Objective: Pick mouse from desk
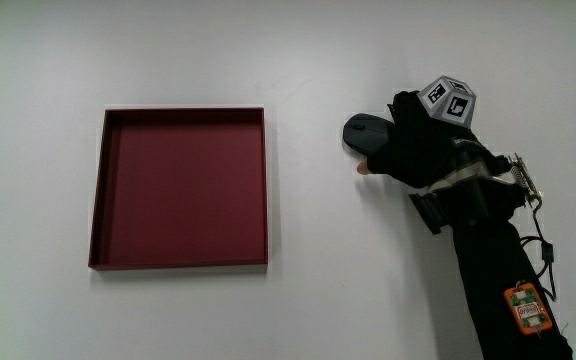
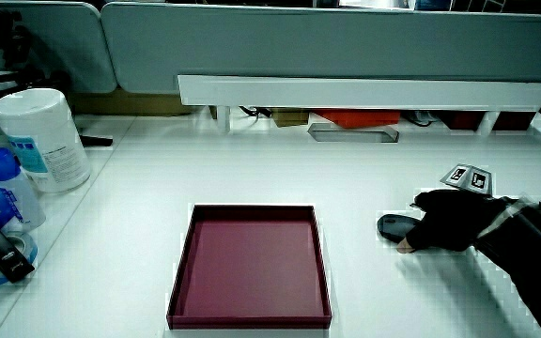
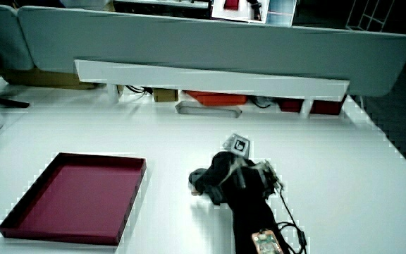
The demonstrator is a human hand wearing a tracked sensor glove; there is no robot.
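A dark grey mouse lies on the white table beside a dark red tray. The gloved hand rests over the part of the mouse away from the tray, fingers curled around it, with a bare thumb tip showing at the mouse's nearer side. The patterned cube sits on the hand's back. Both side views show the mouse low on the table under the hand. Most of the mouse is hidden by the glove.
The shallow tray holds nothing. At the table's edge in a side view stand a white wipes canister and a blue-capped bottle. A long white shelf runs along the low partition.
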